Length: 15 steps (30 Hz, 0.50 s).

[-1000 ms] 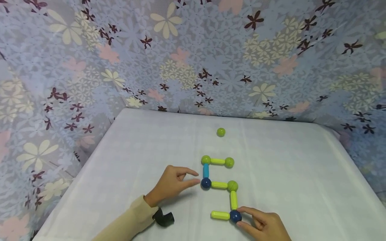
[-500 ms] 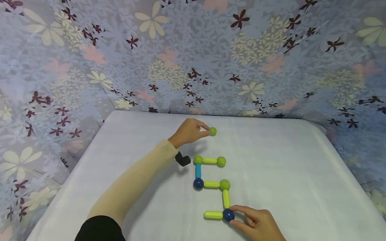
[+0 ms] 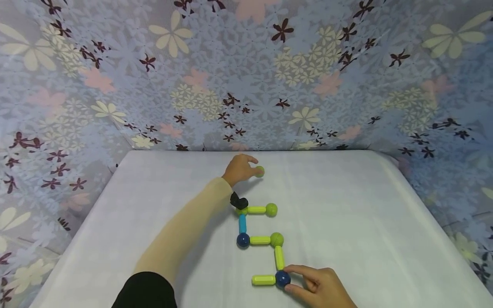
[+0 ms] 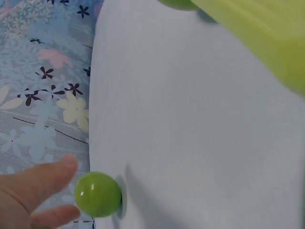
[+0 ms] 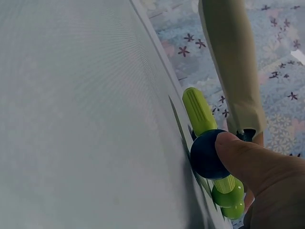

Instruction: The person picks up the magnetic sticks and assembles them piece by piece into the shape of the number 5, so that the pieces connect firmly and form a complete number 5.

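Note:
At the far part of the table, my left hand reaches to a loose green ball. In the left wrist view its thumb and a finger are spread beside the green ball. My right hand pinches the dark blue ball at the near end of a zigzag of rods and balls. From that ball one yellow-green rod points left, and another rod runs up to a green ball. A second dark blue ball, a blue rod and an upper green ball continue the zigzag.
A white cloth covers the table, with a flowered curtain behind it. A black device at my left wrist partly hides the zigzag's upper left ball. The left sleeve crosses the table's left side.
My left hand has moved from beside the zigzag's left dark blue ball out to the loose green ball, where its fingers now spread wider. The right hand keeps its hold. The head view has shifted.

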Available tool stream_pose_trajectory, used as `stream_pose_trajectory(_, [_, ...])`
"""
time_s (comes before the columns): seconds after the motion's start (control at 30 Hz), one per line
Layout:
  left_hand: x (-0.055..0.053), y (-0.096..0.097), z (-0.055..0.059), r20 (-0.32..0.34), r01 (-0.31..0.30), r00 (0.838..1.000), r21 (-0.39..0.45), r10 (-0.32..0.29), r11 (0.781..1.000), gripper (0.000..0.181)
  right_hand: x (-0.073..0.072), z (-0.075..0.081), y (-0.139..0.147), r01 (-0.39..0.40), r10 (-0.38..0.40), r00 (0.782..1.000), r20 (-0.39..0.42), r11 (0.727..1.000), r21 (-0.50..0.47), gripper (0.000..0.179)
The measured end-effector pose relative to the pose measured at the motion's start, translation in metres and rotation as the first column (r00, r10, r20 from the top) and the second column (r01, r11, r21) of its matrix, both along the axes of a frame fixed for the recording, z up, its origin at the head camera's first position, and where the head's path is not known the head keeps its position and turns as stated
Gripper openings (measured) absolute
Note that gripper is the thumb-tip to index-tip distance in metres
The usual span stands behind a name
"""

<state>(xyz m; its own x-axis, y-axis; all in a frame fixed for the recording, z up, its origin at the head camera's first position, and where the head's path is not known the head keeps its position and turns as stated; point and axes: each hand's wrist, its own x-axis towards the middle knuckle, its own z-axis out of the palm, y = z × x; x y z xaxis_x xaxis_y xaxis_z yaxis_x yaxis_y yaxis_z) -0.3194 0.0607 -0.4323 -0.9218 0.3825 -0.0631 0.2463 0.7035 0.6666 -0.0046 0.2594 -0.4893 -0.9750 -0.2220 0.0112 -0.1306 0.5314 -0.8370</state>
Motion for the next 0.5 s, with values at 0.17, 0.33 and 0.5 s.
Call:
stream_pose_trajectory(0.17, [-0.001,0.011,-0.006,-0.015,-0.029,0.999,-0.031,0.029,0.999,0.045,0.0,0.0,0.003,-0.002,0.002,1.0,-0.018,1.0,0.009,0.03])
stream_pose_trajectory(0.33, [-0.001,0.007,-0.001,-0.075,-0.045,0.996,-0.058,0.04,0.997,0.039,0.0,0.0,0.002,-0.025,0.025,0.999,-0.037,0.999,-0.02,0.03])
stream_pose_trajectory(0.5, [0.008,-0.002,0.02,-0.151,0.013,0.988,-0.007,-0.014,1.0,0.04,0.0,0.0,0.003,-0.019,0.018,0.999,-0.037,1.0,-0.009,0.03])
